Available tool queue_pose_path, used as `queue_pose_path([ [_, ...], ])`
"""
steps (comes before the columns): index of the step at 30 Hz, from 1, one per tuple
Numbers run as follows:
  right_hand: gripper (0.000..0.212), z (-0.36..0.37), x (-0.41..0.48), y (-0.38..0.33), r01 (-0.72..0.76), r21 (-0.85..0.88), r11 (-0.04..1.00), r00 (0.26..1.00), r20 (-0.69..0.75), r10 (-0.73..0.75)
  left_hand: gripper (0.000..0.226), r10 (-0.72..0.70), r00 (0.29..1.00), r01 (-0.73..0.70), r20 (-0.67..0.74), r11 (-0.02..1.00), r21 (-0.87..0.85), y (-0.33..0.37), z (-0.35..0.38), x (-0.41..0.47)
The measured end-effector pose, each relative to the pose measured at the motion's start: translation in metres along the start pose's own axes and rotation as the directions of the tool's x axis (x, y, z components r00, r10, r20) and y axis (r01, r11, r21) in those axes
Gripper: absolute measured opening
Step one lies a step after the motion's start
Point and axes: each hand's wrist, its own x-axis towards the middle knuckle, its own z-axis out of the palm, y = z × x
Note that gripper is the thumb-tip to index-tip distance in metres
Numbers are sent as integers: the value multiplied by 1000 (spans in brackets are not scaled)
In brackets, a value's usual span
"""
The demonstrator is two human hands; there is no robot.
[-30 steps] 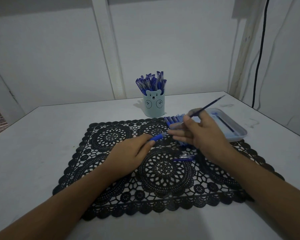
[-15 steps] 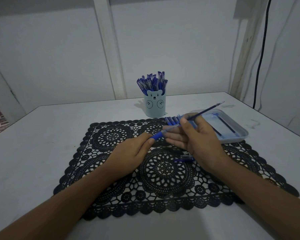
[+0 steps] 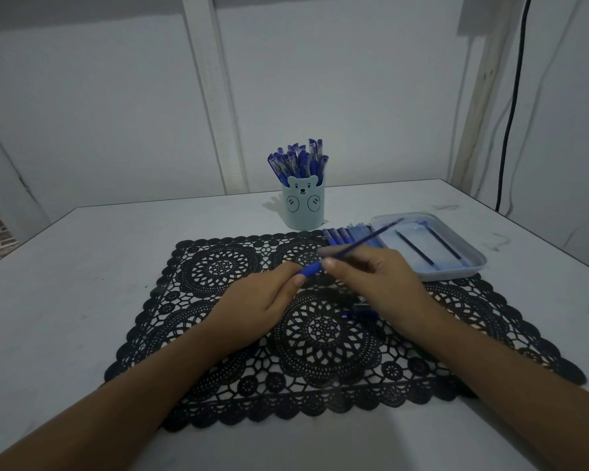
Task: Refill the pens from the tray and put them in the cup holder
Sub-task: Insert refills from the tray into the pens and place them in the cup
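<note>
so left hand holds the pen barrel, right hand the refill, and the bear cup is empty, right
No, the head view shows the bear cup full of blue pens. The left hand does hold the pen barrel, the right hand the refill.

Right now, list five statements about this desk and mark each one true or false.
1. The cup is full of blue pens. True.
2. Refills lie in the tray. True.
3. The tray sits left of the cup. False: it sits to the cup's right.
4. The right hand pinches a thin refill. True.
5. The left hand is empty. False: it holds a pen, whose blue end sticks out toward the right hand.
</note>
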Motion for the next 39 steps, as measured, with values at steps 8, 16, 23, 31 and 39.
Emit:
queue_pose_path([
  [8, 12, -21, 5, -8, 70, 105, 992, 978, -201, -48, 42, -72, 996, 66, -46, 989, -129, -3, 0, 1],
  [16, 19, -21, 6, 0, 113, -284, 952, 992, -28, -126, 39, -59, 998, 58, -14, 995, -78, -1, -2, 1],
  [23, 27, -39, 7, 1, 176, -816, 550, 941, 303, 148, 32, -89, 996, 89, 2, 995, -41, -2, -1, 2],
  [31, 19, -35, 6, 5, 202, -821, 535, 935, 325, 145, 24, -97, 995, 97, 32, 995, -21, 0, -2, 2],
  [39, 6, -26, 4, -2, 58, -410, 910, 998, 39, -47, 25, -91, 995, 91, 36, 996, -15, 0, -2, 2],
])
